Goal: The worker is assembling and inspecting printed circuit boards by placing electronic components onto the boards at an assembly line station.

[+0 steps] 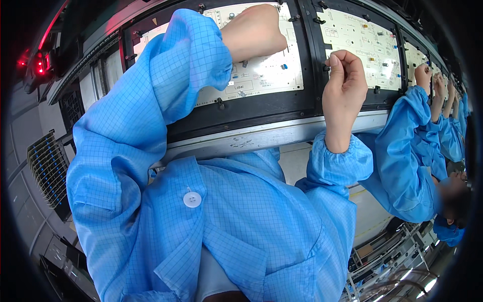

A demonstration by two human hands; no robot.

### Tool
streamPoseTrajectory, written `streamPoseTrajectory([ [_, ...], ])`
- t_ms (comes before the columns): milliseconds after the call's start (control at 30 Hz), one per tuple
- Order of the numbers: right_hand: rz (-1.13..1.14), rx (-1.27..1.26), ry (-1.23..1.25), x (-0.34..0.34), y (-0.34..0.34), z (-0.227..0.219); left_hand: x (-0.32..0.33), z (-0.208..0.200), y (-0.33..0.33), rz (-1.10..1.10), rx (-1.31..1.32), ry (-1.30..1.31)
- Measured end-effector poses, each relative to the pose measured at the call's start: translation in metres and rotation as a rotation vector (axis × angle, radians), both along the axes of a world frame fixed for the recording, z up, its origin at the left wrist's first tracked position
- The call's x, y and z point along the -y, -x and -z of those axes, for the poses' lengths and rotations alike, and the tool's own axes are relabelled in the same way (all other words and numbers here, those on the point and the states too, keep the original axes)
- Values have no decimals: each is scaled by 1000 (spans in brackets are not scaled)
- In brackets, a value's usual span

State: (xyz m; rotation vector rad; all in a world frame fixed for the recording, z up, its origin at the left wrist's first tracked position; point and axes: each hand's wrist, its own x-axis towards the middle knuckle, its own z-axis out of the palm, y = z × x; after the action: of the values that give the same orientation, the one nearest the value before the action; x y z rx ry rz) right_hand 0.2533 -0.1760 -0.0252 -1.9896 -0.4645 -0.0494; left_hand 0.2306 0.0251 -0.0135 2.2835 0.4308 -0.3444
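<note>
My left hand [255, 31] reaches over a pale circuit board [271, 78] held in a black frame [241, 110]. Its wrist and back face up, and its fingers are hidden. Near the left edge of a second circuit board [352, 38], my right hand [345, 85] is raised with thumb and forefinger pinched together and the other fingers curled. What the pinch holds, if anything, is too small to make out. A black clip [326, 68] on the frame shows beside those fingertips. Small components, such as a blue one [284, 66], stand on the boards.
A metal rail [246, 139] runs along the near side of the frames. To the right, co-workers' hands [423, 75] and blue sleeves [407, 141] work along the same line. A rack with thin slats [48, 168] stands at left, below a device with red lights [40, 63].
</note>
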Motion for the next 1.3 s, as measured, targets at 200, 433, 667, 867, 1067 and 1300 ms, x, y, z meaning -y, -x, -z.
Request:
streamPoseTrajectory([
  [200, 7, 65, 14, 3, -1, 6, 10, -31, -11, -46, -36, 25],
  [433, -74, -11, 67, -3, -8, 4, 12, -13, -17, 9, 85, 43],
  [667, -241, -36, 304, -23, -27, 15, 11, -24, -20, 108, 1, 129],
  [867, -224, -10, 336, -36, -29, 16, -10, -36, 9, 70, 150, -107],
  [1067, -157, -13, 376, -34, -36, 17, -16, -3, 47, 267, 270, -263],
  [1300, -187, 370, 542, -43, -25, 19, -5, 22, 56, 281, 317, -356],
])
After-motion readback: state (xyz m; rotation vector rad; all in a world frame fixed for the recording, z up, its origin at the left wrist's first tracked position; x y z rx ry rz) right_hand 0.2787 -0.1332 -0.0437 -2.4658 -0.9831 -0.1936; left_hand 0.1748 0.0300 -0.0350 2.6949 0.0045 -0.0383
